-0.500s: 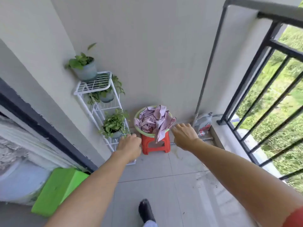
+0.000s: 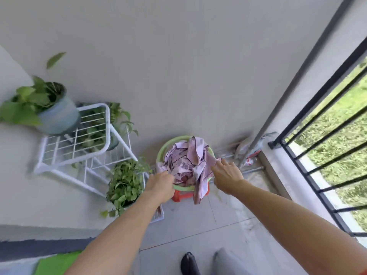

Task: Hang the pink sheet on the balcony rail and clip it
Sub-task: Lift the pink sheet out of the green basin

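Observation:
The pink sheet [image 2: 188,161] lies crumpled in a green basin [image 2: 168,144] that sits on a red stool [image 2: 181,196] against the far wall. One corner of the sheet hangs over the basin's front rim. My left hand [image 2: 160,185] reaches the sheet's left edge, fingers curled at the fabric; whether it grips is unclear. My right hand [image 2: 226,175] touches the sheet's right edge with fingers spread. The black balcony rail [image 2: 325,135] runs along the right side.
A white wire plant rack [image 2: 79,139] with several potted plants stands left of the basin. A grey pipe [image 2: 294,80] runs down the corner, with a bottle [image 2: 252,147] at its foot. A green box [image 2: 55,262] lies at the lower left. My shoe [image 2: 189,263] is on the tiled floor.
I have moved closer to the basin. Both hands have gone forward from just short of it to the sheet's left and right edges.

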The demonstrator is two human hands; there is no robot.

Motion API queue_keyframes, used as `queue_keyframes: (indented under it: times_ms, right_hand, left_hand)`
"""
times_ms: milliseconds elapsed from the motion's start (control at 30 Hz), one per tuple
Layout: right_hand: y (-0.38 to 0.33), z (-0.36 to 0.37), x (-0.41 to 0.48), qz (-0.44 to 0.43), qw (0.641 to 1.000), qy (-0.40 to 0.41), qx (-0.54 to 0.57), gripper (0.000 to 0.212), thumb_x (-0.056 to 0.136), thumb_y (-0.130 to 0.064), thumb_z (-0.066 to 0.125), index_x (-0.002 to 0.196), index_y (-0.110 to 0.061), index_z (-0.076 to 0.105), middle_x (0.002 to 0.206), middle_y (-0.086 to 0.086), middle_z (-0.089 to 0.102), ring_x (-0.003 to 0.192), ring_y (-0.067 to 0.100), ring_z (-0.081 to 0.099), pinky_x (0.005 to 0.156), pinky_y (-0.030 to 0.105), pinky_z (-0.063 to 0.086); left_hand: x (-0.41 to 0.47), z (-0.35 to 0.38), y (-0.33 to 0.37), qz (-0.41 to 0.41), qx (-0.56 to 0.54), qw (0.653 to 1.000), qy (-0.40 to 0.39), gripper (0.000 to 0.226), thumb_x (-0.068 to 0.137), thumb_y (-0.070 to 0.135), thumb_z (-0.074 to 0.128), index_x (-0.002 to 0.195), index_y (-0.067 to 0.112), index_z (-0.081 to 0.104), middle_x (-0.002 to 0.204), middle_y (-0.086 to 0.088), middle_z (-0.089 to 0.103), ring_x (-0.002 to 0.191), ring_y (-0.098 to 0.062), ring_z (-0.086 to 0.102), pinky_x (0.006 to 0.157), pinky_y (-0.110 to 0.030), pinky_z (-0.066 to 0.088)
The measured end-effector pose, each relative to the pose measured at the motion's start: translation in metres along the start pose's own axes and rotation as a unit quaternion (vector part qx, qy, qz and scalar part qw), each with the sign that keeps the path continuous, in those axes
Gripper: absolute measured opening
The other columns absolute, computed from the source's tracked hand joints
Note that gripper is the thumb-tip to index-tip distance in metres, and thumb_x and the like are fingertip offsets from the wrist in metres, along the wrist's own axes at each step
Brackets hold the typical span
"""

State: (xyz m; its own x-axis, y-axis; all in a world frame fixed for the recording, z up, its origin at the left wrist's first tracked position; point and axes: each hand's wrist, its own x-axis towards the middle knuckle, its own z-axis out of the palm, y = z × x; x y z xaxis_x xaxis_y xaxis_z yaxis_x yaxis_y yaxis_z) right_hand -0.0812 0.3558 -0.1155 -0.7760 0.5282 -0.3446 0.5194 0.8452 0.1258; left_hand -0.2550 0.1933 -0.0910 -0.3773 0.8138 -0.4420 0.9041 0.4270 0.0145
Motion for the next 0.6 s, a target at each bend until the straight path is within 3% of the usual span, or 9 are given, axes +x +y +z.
queue_keyframes:
  times_ms: [100, 200, 367, 500, 600]
  right_hand:
    - [0.008, 0.013, 0.051, -0.008, 0.999, -0.034, 0.013, 0.041, 0.090, -0.026, 0.050, 0.130, -0.016, 0.050, 0.145, 0.012, 0.042, 0.132, 0.032, 0.040, 0.107, 0.047, 0.031]
    - [0.015, 0.032, 0.101, -0.020, 0.998, -0.048, 0.037, 0.043, 0.089, -0.027, 0.052, 0.132, -0.019, 0.049, 0.145, 0.008, 0.044, 0.127, 0.028, 0.046, 0.101, 0.044, 0.038]
    - [0.020, 0.071, 0.183, -0.032, 0.992, -0.101, 0.073, 0.037, 0.087, -0.029, 0.054, 0.123, -0.019, 0.052, 0.123, 0.008, 0.055, 0.115, 0.028, 0.052, 0.090, 0.040, 0.042]
    - [0.026, 0.099, 0.230, -0.044, 0.987, -0.125, 0.091, 0.045, 0.088, -0.033, 0.054, 0.129, -0.017, 0.047, 0.127, 0.008, 0.052, 0.122, 0.030, 0.048, 0.098, 0.040, 0.037]
    - [0.027, 0.123, 0.262, -0.032, 0.985, -0.131, 0.109, 0.060, 0.086, -0.040, 0.057, 0.140, -0.018, 0.038, 0.140, 0.010, 0.043, 0.128, 0.033, 0.043, 0.102, 0.041, 0.036]
  left_hand:
    - [0.052, 0.001, -0.018, 0.002, -0.003, 1.000, -0.014, 0.027, 0.093, 0.025, 0.047, 0.112, 0.017, 0.064, 0.117, -0.006, 0.057, 0.109, -0.031, 0.055, 0.090, -0.042, 0.045]
    - [0.102, 0.006, -0.034, -0.008, -0.016, 0.999, -0.037, 0.027, 0.094, 0.026, 0.048, 0.115, 0.018, 0.063, 0.119, -0.005, 0.057, 0.111, -0.029, 0.055, 0.090, -0.041, 0.044]
    - [0.186, 0.026, -0.050, -0.019, -0.037, 0.996, -0.074, 0.021, 0.093, 0.023, 0.049, 0.106, 0.017, 0.064, 0.112, -0.004, 0.060, 0.105, -0.028, 0.057, 0.088, -0.042, 0.044]
    - [0.242, 0.045, -0.057, -0.012, -0.066, 0.994, -0.085, 0.018, 0.091, 0.023, 0.049, 0.101, 0.014, 0.061, 0.105, -0.007, 0.060, 0.099, -0.031, 0.061, 0.082, -0.042, 0.051]
    - [0.284, 0.068, -0.060, -0.010, -0.069, 0.994, -0.085, 0.023, 0.091, 0.029, 0.053, 0.110, 0.017, 0.059, 0.115, -0.004, 0.059, 0.099, -0.029, 0.062, 0.077, -0.038, 0.051]
